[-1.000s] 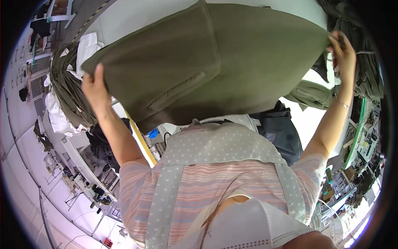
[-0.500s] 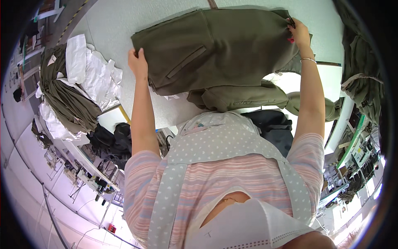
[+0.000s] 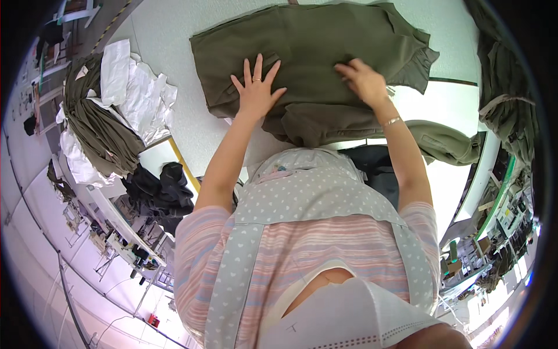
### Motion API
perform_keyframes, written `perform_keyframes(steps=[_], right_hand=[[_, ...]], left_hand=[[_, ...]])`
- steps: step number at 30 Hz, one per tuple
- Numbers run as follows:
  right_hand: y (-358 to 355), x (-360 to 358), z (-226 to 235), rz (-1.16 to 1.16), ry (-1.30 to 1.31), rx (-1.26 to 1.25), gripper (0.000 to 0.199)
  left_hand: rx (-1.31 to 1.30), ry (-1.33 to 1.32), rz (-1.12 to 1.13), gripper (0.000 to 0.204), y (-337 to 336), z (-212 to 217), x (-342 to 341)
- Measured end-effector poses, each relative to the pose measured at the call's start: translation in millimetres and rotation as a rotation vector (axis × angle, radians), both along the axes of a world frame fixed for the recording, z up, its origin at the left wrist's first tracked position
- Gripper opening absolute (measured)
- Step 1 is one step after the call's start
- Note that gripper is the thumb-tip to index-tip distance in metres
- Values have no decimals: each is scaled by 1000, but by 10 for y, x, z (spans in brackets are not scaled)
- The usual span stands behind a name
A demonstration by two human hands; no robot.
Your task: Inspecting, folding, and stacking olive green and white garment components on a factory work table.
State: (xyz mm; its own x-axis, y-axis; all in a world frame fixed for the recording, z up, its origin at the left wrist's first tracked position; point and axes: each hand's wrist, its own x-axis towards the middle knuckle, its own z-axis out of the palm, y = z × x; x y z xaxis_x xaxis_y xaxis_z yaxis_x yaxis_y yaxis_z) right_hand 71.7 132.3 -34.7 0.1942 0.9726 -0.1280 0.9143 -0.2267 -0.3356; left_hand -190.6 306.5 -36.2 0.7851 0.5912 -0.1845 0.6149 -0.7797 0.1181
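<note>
A dark olive-green garment piece [image 3: 325, 41] lies flat on the pale table, its right end rumpled with a lining-like edge. My left hand [image 3: 256, 96] rests on its left part, palm down with the fingers spread; a ring shows on one finger. Over the middle right of the cloth is my right hand [image 3: 366, 84], its fingers bent and blurred by motion. Whether it holds anything I cannot make out. Along the near edge runs a bunched olive garment part [image 3: 331, 125], partly under the flat piece.
White paper or cloth [image 3: 139, 96] and bundled olive fabric [image 3: 99, 122] are heaped at the left. Black fabric [image 3: 157, 192] hangs below them. More olive garments [image 3: 505, 104] hang at the right edge. The pale table [image 3: 186, 134] surrounds the cloth.
Both hands have left the garment's ends and moved inward. My left hand now lies spread on it. A dark object with red at my right hand no longer shows clearly. The right end has unfolded.
</note>
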Motion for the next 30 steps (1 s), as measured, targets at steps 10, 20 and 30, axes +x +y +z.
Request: perform_keyframes(steps=[10, 20, 30], right_hand=[[-1356, -430, -108, -474, 33, 217, 49], [-2121, -1259, -123, -926, 315, 532, 39], [-2559, -1388, 73, -1313, 965, 866, 14]], left_hand=[[85, -321, -159, 55, -574, -51, 167], [-637, 54, -385, 55, -1292, 390, 220], [-1247, 192, 304, 37, 49, 1507, -1366]])
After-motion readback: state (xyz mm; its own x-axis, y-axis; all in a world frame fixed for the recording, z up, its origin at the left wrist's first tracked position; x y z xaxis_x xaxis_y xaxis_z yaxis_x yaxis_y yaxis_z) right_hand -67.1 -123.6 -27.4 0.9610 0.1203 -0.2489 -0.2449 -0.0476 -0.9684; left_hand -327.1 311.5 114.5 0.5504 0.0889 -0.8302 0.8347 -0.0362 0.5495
